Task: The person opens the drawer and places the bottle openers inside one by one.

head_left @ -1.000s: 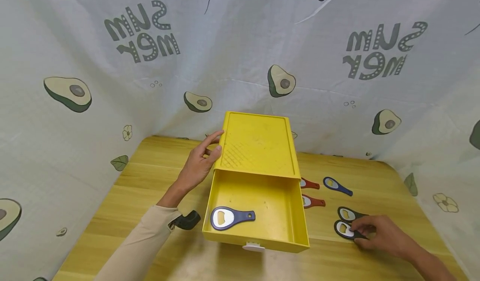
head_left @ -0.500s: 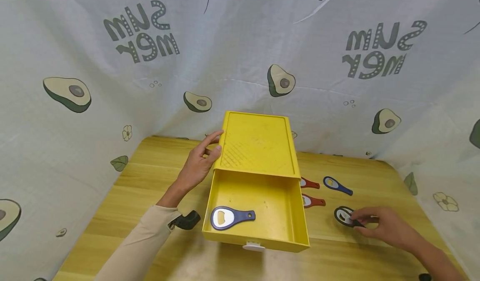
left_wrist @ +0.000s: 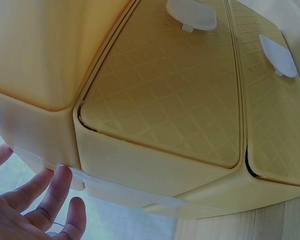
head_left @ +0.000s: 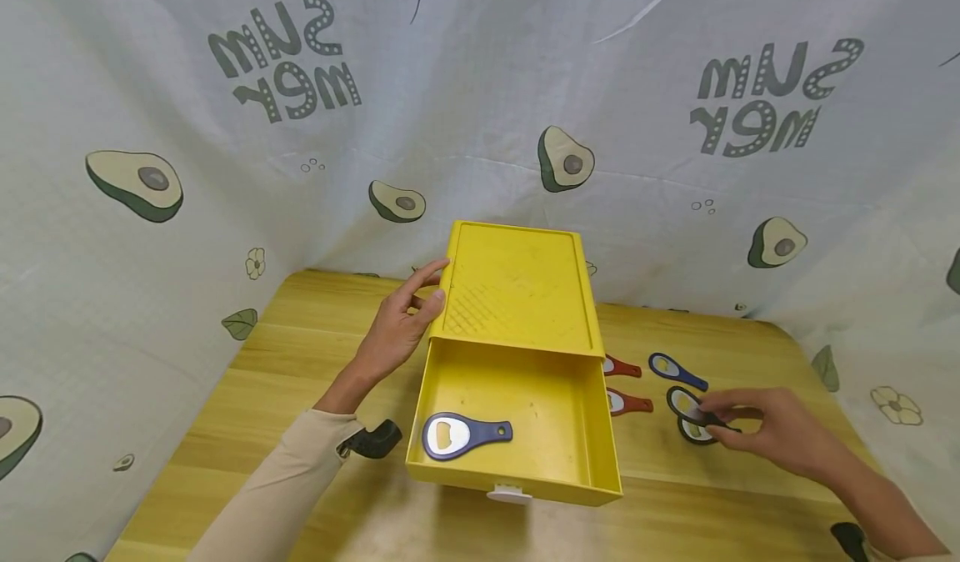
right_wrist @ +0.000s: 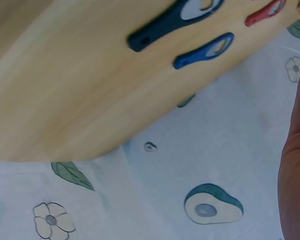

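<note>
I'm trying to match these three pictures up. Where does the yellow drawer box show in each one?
Head view: the yellow drawer box sits mid-table, its drawer pulled open toward the camera, the left hand on its left side.
Left wrist view: it fills most of the picture, seen close from the side.
Right wrist view: not in it.
Shared landmark: the wooden table.

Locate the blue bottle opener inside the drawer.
In the head view, the blue bottle opener lies in the open yellow plastic drawer's front left corner.
</note>
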The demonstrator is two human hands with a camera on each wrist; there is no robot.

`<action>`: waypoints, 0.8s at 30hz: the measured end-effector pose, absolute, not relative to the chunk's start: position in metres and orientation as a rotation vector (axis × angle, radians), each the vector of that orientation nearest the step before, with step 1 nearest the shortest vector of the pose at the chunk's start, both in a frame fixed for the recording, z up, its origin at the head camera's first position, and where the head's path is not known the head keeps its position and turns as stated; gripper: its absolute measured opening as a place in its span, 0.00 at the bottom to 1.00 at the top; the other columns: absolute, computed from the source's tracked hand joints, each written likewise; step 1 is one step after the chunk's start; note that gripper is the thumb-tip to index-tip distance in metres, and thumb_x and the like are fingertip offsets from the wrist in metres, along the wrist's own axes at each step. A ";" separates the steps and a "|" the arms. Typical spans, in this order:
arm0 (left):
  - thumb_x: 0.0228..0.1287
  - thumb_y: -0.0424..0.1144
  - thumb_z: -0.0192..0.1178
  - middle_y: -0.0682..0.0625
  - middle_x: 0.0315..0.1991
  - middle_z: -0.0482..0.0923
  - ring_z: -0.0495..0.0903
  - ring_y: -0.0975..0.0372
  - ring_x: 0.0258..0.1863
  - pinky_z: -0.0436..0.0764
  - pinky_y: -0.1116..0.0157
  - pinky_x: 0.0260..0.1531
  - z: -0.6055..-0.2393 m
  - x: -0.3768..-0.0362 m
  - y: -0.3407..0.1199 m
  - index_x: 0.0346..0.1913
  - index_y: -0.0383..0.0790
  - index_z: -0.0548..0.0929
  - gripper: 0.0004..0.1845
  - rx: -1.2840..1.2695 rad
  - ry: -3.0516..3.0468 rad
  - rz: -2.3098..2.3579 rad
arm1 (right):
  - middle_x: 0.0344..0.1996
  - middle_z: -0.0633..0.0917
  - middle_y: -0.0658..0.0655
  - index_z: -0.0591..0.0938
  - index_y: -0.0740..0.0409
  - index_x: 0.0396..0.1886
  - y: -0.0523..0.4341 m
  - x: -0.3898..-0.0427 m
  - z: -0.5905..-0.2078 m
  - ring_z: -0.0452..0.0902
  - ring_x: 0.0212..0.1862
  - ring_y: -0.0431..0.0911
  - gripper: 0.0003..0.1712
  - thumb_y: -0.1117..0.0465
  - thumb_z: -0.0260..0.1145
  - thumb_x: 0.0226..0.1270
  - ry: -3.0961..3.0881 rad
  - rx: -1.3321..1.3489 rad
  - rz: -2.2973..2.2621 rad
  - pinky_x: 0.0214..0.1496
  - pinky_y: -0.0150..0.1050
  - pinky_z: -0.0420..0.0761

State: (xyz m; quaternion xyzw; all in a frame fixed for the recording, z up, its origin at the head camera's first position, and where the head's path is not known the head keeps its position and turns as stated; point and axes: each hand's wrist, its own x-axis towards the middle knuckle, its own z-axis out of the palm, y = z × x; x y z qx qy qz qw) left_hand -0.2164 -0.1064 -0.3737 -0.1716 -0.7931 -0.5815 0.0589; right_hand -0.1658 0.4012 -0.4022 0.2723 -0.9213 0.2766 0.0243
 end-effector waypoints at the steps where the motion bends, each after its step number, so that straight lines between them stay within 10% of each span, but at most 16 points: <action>1: 0.78 0.45 0.51 0.41 0.67 0.71 0.79 0.51 0.43 0.81 0.49 0.41 -0.374 -0.216 -0.107 0.75 0.57 0.66 0.25 -0.520 -2.403 -1.760 | 0.36 0.89 0.41 0.88 0.58 0.41 0.399 -0.166 -0.400 0.81 0.35 0.29 0.17 0.72 0.78 0.50 -2.842 0.853 0.858 0.37 0.21 0.79; 24: 0.78 0.45 0.50 0.41 0.67 0.72 0.78 0.51 0.42 0.80 0.50 0.40 -0.375 -0.217 -0.106 0.75 0.56 0.66 0.25 -0.528 -2.398 -1.752 | 0.40 0.88 0.43 0.88 0.44 0.42 0.358 -0.170 -0.343 0.82 0.34 0.30 0.27 0.70 0.83 0.40 -2.704 0.961 0.649 0.41 0.16 0.75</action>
